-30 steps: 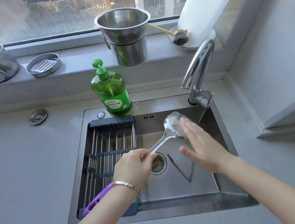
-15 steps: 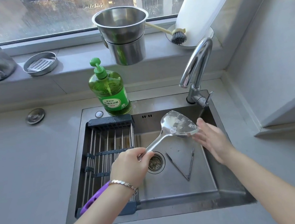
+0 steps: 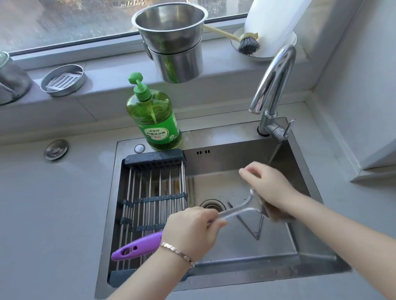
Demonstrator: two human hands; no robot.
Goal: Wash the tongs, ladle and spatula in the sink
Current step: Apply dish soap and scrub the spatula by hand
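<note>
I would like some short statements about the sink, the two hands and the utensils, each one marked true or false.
1. The left hand grips the spatula by its handle. True.
2. The tongs hang on the faucet. False: they lie on the bottom of the sink, under the spatula.
3. The right hand is at the blade end of the spatula. True.
4. The green soap bottle stands inside the drying rack. False: it stands on the sink's rear ledge, behind the rack.
5. The spatula's handle end is purple. True.
</note>
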